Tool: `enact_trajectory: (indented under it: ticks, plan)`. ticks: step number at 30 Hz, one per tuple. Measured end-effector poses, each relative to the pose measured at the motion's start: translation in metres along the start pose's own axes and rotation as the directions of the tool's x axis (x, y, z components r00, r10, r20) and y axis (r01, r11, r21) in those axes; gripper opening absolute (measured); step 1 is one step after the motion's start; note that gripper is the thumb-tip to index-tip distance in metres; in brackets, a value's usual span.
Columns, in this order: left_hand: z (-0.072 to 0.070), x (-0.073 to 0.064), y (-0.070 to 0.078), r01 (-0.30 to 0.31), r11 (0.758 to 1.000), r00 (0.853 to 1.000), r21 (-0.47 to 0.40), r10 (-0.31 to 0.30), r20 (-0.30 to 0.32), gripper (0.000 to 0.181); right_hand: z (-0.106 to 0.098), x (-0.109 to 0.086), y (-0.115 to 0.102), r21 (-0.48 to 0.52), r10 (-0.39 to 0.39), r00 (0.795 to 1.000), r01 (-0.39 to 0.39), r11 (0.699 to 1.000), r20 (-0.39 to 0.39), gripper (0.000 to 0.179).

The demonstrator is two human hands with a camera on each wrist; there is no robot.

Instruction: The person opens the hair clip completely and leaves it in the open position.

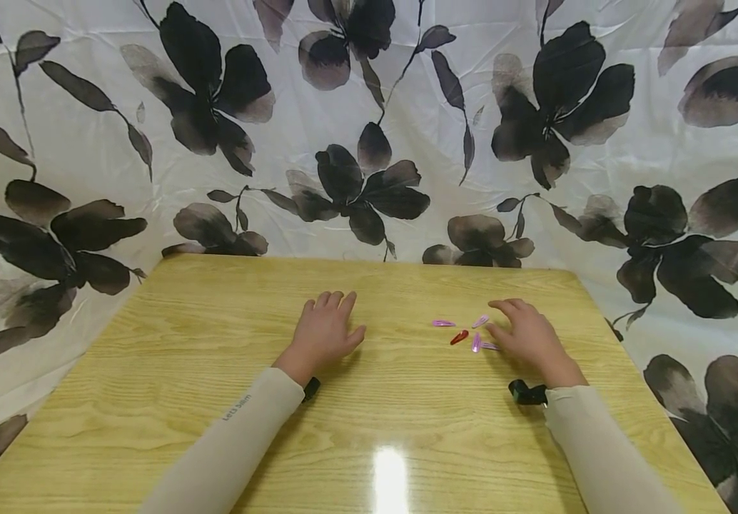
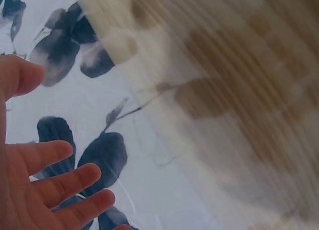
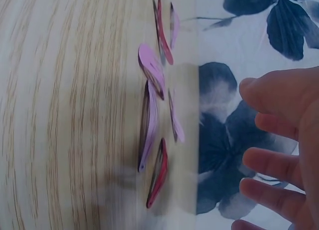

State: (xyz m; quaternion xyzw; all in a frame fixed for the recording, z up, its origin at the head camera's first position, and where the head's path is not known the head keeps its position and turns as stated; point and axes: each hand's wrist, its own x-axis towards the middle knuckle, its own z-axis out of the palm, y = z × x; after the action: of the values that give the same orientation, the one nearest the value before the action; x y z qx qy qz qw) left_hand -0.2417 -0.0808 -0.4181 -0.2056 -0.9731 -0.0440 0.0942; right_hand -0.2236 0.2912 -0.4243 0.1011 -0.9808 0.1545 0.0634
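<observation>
Several lilac snap hair clips (image 1: 443, 323) and a red snap hair clip (image 1: 460, 337) lie in a loose group right of the table's middle. The right wrist view has two red hair clips, one at the near end of the group (image 3: 158, 175) and one at the far end (image 3: 162, 33). My right hand (image 1: 528, 335) hovers at the group's right side, fingers relaxed and spread, holding nothing; it hides part of the group in the head view. Left of the clips, my left hand (image 1: 325, 330) is over the table with fingers spread and nothing in it.
The wood-grain table (image 1: 170, 371) reaches back to a white cloth (image 1: 459, 164) printed with dark flowers, which hangs behind and along both sides. Each wrist wears a black camera, the right one (image 1: 526, 392) close over the tabletop. A bright reflection shows near the front.
</observation>
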Motion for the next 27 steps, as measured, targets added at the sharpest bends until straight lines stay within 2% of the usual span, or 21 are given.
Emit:
enact_trajectory:
  ticks: [5,15,21,27]
  plan:
    - [0.002,0.001,0.008,-0.006,1.000,1.000,-0.007,0.006,0.004,0.062,0.004,0.002,-0.004,0.006,-0.002,1.000,0.002,1.000,0.002,0.048]
    - [0.010,0.005,0.023,-0.002,0.994,1.000,-0.113,0.004,0.022,0.058,0.008,0.005,-0.008,0.025,-0.001,1.000,0.001,1.000,0.014,0.044]
    - [0.016,0.007,0.030,-0.009,0.990,0.999,-0.139,0.016,0.048,0.057,0.011,0.007,-0.011,0.046,0.003,1.000,-0.004,0.999,0.021,0.043]
    - [0.020,0.009,0.037,-0.002,0.979,0.997,-0.204,0.017,0.073,0.055,0.015,0.008,-0.011,0.046,-0.003,0.999,0.001,0.999,0.035,0.040]
